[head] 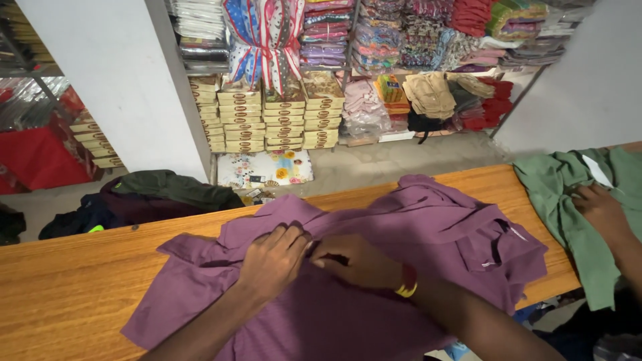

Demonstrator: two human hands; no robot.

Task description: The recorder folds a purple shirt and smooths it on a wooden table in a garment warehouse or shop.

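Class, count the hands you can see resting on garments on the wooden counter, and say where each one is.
3. The left hand and right hand meet on the purple shirt; another person's hand rests on the green garment. Others may be out of frame.

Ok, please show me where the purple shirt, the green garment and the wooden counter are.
purple shirt (428, 227): head view, on its flat cloth right of the hands.
green garment (558, 194): head view, on its left fold.
wooden counter (73, 281): head view, on the bare top at left.
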